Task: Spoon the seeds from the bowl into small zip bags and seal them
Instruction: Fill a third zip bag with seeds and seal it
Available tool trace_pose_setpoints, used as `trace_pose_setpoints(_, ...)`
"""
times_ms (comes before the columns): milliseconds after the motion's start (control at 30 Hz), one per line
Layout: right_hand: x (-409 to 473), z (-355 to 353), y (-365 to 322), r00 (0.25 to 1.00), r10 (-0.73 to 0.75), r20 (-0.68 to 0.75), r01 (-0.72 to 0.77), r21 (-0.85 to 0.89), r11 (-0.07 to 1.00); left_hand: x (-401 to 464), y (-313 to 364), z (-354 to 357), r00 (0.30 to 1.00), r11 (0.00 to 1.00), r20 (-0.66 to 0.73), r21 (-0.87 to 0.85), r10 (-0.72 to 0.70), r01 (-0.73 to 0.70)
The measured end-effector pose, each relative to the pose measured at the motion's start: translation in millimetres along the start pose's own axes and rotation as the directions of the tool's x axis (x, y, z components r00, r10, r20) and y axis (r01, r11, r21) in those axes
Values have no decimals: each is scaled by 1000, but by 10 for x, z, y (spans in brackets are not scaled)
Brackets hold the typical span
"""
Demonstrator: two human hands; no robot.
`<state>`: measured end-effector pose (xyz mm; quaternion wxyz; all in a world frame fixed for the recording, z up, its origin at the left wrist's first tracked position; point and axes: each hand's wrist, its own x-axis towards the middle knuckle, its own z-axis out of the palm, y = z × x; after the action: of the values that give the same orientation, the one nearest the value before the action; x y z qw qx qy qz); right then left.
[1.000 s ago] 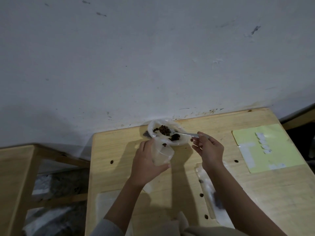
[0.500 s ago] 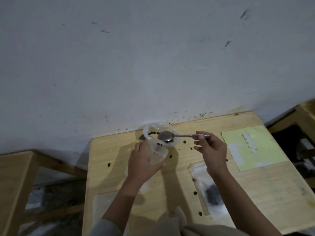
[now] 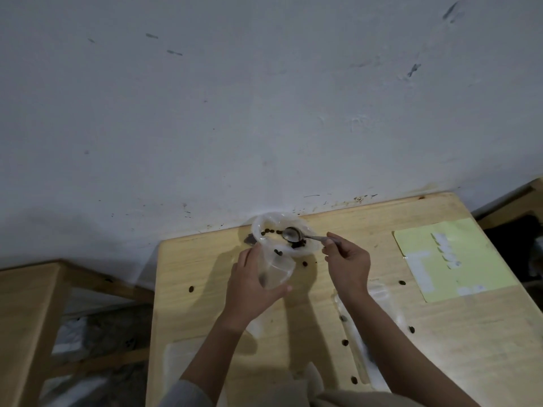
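1. Nearest us, at 6 o'clock, both forearms rise from the bottom edge, where pale sleeves are cut off.
2. At 5 o'clock, a clear plastic sheet or bag (image 3: 367, 342) lies flat on the wooden table (image 3: 455, 342), partly hidden under the right forearm; we see a dark patch in it but cannot make out what it is.
3. Small dark seeds (image 3: 345, 342) lie scattered on the table around the arms.
4. Just below centre, the left hand (image 3: 252, 286) curls its fingers and thumb round a small clear zip bag (image 3: 276, 270), mouth tilted toward the bowl. The bag is see-through and hard to trace; something dark shows low inside.
5. At 3 o'clock from that hand, the right hand (image 3: 348, 264) pinches the handle of a metal spoon (image 3: 293, 235); the handle's end is hidden in the fingers.
6. The spoon's head sits in the translucent bowl (image 3: 264, 223) at the table's far edge, touching a dark cluster of seeds.
7. At 3 o'clock, a yellow sheet (image 3: 470, 259) carries white labels, too blurred to read.
8. Beyond, a scuffed white wall (image 3: 264, 113) fills the upper view.
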<state>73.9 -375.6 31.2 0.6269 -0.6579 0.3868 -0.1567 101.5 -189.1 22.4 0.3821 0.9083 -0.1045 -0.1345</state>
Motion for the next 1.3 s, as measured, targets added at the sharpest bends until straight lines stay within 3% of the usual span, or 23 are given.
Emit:
trace_pose_setpoints(400, 69, 394, 68, 973, 225, 51, -223, -55, 973, 133, 57, 34, 998, 998, 48, -54, 27, -24)
trace_pose_setpoints(600, 59, 446, 33, 942, 331, 47, -332, 15, 943, 101, 4, 24, 999, 999, 41, -37, 33, -31)
trace_pose_setpoints(1000, 52, 155, -72, 932, 362, 12, -359, 148, 921, 47, -95, 8, 999, 1000, 41, -20, -3, 4)
trace_pose_setpoints(1300, -52, -266, -252, 970, 242, 25, -242, 192, 951, -15, -45, -5, 1000, 999, 21, 35, -11, 11)
